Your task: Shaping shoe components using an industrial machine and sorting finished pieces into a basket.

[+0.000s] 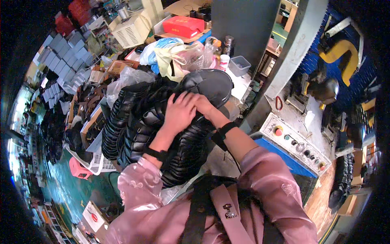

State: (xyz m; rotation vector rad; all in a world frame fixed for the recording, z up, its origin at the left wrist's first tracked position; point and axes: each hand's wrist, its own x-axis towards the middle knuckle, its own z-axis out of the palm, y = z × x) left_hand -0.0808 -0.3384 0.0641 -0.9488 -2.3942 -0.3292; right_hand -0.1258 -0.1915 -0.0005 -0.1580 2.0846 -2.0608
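Observation:
Rows of glossy black caps (118,126), nested one in another, are heaped in front of me. At the far end of the heap is a smooth, shiny black cap (211,83) with a rounded flat panel. My left hand (180,112) lies over its near edge, fingers bent and close together. Right beside it, my right hand (200,105) grips the same edge, with its fingers curled and partly covered. The two hands touch. Black bands circle both wrists, and the fingertips are hard to see against the dark material.
Plastic bags (166,57), a red box (183,26), bottles (228,45) and a clear tub (239,66) crowd the table beyond the heap. To the right stands a machine with a button panel (296,144) and a metal dome (327,90). A pink stool (79,167) sits on the left.

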